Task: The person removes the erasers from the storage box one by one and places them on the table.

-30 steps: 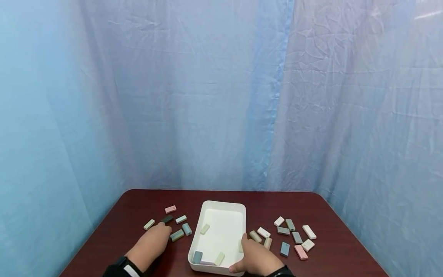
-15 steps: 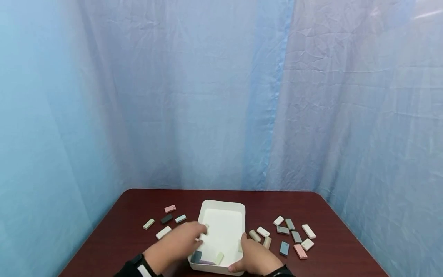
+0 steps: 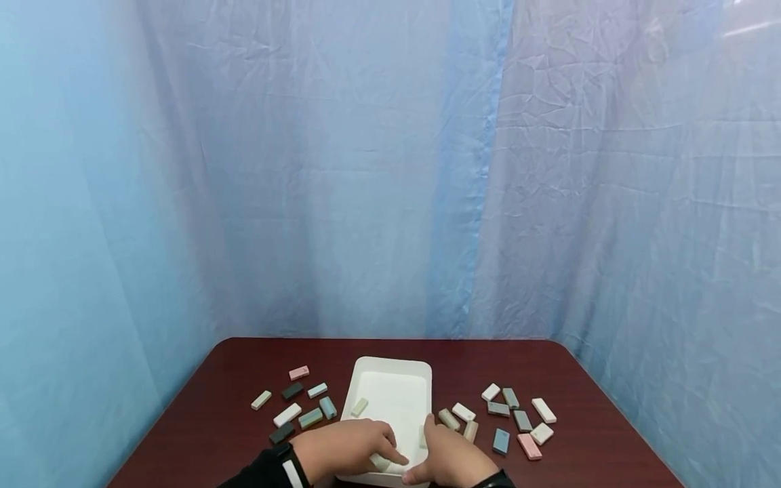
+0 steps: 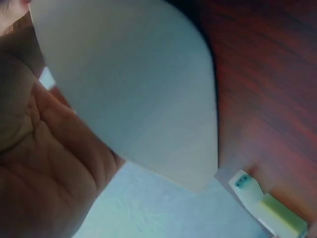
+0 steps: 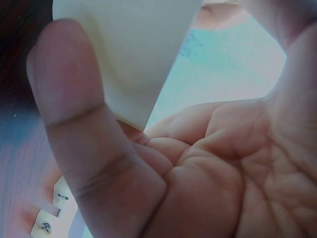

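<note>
A white tray [image 3: 390, 366] stands in the middle of a dark red table [image 3: 244, 359]. My left hand [image 3: 360, 447] reaches over the tray's near left rim, and its fingertips lie on a pale block [image 3: 386, 465] at the tray's front. The head view does not show whether it pinches that block. My right hand [image 3: 436, 453] grips the near right corner of the tray, thumb [image 5: 74, 139] inside against the tray wall [image 5: 133, 49]. One pale green block [image 3: 359, 407] lies loose in the tray. In the left wrist view my palm [image 4: 44, 163] sits beside the tray's outer wall [image 4: 133, 89].
Several small coloured blocks lie left of the tray, among them a pink block [image 3: 299, 373] and a dark block [image 3: 281, 432]. Several more lie to the right, with a blue block [image 3: 501, 440] nearest. Blue curtains close in the table at the back and sides.
My left hand left the blocks on the tray's left, crossed the rim and now lies over the tray's front. The right hand stayed on the tray's corner.
</note>
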Action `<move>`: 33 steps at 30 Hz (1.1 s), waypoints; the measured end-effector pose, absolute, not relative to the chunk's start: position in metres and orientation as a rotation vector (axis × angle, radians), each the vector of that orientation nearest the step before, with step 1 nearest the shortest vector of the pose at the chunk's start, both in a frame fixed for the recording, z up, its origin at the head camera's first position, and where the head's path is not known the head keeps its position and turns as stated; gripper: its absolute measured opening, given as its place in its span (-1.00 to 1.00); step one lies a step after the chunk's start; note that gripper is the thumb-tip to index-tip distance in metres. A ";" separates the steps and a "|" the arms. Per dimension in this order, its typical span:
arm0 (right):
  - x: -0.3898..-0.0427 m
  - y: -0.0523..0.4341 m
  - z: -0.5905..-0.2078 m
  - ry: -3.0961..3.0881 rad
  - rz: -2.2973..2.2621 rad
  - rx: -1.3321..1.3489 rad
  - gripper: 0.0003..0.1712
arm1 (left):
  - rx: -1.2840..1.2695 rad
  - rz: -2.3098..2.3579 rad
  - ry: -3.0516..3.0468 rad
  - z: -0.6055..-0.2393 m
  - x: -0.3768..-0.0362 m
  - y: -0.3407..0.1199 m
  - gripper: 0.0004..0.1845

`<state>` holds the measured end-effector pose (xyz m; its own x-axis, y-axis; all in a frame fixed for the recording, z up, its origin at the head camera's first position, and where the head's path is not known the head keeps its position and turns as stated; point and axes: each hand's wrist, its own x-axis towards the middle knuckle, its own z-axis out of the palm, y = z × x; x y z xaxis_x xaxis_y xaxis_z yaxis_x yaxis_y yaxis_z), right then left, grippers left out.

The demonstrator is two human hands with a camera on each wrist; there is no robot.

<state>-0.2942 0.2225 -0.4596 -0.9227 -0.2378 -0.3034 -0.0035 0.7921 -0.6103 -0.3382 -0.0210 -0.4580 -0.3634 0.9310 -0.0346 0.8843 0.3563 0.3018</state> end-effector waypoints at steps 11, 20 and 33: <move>-0.292 0.222 -0.461 2.624 -0.899 -0.208 0.30 | 1.634 0.306 2.501 -0.466 -0.344 -0.005 -0.92; -0.289 0.221 -0.460 2.615 -0.907 -0.203 0.29 | 1.560 0.220 2.673 -0.472 -0.338 0.001 -0.90; -0.290 0.221 -0.456 2.629 -0.883 -0.180 0.30 | 1.302 0.429 3.053 -0.439 -0.356 -0.058 -0.91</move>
